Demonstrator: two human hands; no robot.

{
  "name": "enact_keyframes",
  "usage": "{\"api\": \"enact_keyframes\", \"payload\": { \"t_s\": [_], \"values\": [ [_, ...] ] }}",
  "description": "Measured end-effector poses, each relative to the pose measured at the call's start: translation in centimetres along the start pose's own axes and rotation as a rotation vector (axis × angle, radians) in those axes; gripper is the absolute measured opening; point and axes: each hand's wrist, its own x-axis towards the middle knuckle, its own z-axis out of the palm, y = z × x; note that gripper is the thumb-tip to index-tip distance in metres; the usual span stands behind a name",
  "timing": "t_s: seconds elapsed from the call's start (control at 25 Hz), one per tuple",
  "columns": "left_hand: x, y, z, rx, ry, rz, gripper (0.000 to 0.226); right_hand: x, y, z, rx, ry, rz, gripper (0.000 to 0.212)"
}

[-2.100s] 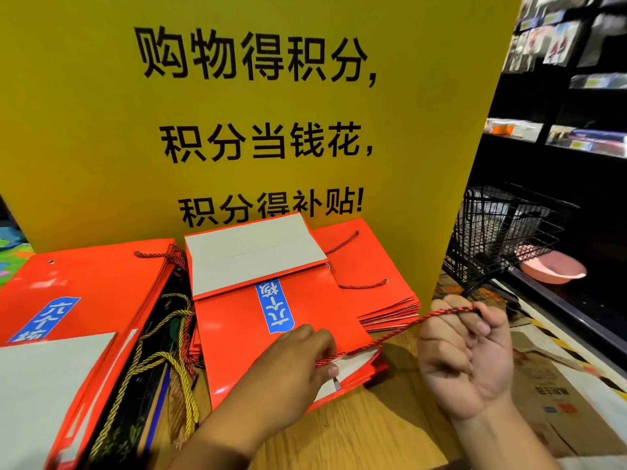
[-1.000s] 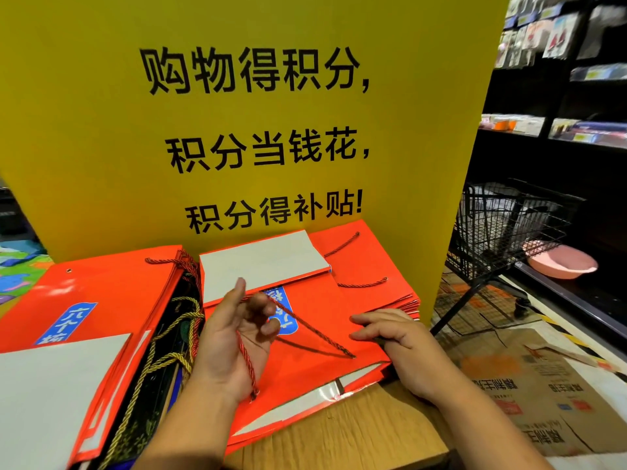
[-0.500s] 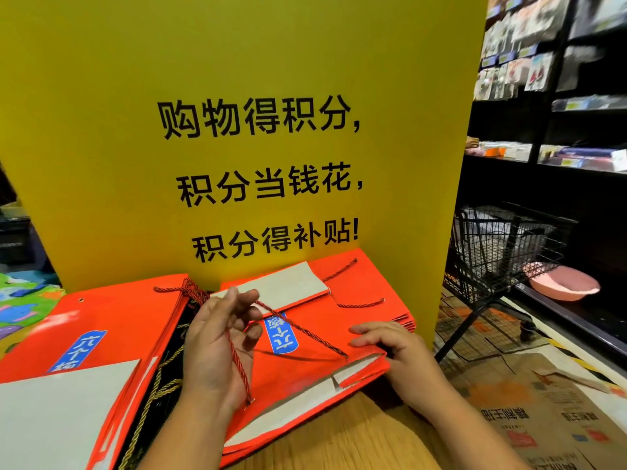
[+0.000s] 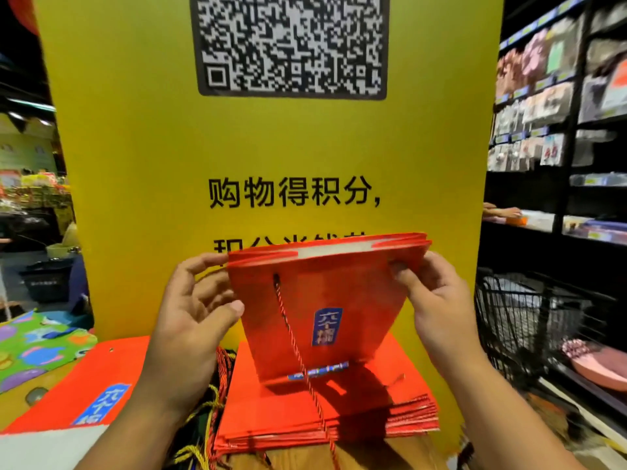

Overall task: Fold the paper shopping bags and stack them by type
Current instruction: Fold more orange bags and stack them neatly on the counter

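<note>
The left hand [image 4: 193, 310] and right hand [image 4: 437, 300] hold one red bag [image 4: 322, 300] upright in front of the yellow sign [image 4: 271, 147]. Each hand pinches a top corner, thumb on the near face and fingers behind. The mouth gapes a little and shows white lining, and a red cord [image 4: 295, 340] dangles down the front. The bag's lower edge sits over the stack [image 4: 339, 412] of flat red bags of the same kind on the bench [image 4: 291, 457]; whether it touches the stack is unclear. To the left lie bigger red bags [image 4: 84, 391], and gold cords [image 4: 203, 412] show between the two piles. Judging by this, the sorting is well under way: at least two piles by type are built, while this bag still has to be pressed flat, its cord tucked in, and laid on its stack. How many bags remain cannot be told
</note>
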Motion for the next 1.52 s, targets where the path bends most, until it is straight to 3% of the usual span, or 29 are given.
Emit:
{"api": "enact_keyframes", "payload": {
  "t_s": [0.08,0.16,0.36,0.44,0.52,0.64,0.72,0.88,0.96,1.0,1.24,1.36,1.52],
  "values": [
    [1.0,1.1,0.5,0.070,-0.023,0.091,0.061,0.9,-2.6,0.5,0.015,0.001,-0.040,0.011],
    [2.3,2.3,1.0,0.029,0.021,0.143,0.065,1.6,-4.8,0.6,0.038,-0.028,-0.033,0.010],
    [7.0,0.8,0.9,0.065,-0.017,0.047,0.051,4.2,-4.3,1.3,-0.083,-0.112,0.188,0.017],
    [9.4,-2.8,0.1,0.260,-0.097,-0.047,0.047,5.2,-1.5,1.6,-0.163,-0.138,0.293,0.037],
    [11.6,-7.5,-0.9,0.663,-0.260,-0.083,0.048,5.9,2.7,2.0,-0.343,-0.224,0.367,0.058],
    [12.7,-14.4,-2.2,1.093,-0.670,-0.161,0.054,5.5,11.2,3.0,-0.673,-0.418,0.413,0.058],
    [12.1,-17.9,-2.9,1.224,-0.809,-0.203,0.049,4.4,16.1,3.5,-0.816,-0.488,0.419,0.055],
    [8.3,-22.3,-4.1,1.467,-0.816,0.167,0.019,0.7,22.1,3.0,-0.980,-0.493,0.367,0.053],
    [6.8,-24.8,-4.6,1.433,-0.864,0.315,0.019,-1.1,23.4,3.0,-1.040,-0.510,0.263,0.040],
    [6.6,-25.8,-4.9,1.365,-0.879,0.306,0.018,-1.5,23.7,3.2,-1.063,-0.536,0.195,0.033],
    [7.3,-24.8,-4.8,0.921,-0.748,0.018,0.013,-1.5,24.2,3.6,-1.113,-0.590,0.183,0.054],
    [7.3,-22.9,-4.3,0.813,-0.812,-0.073,0.017,-1.7,24.3,3.6,-1.093,-0.580,0.210,0.055],
    [8.1,-19.3,-2.0,0.563,-0.747,-0.199,0.010,-1.6,24.1,3.8,-1.095,-0.574,0.229,0.053]
  ]
}}
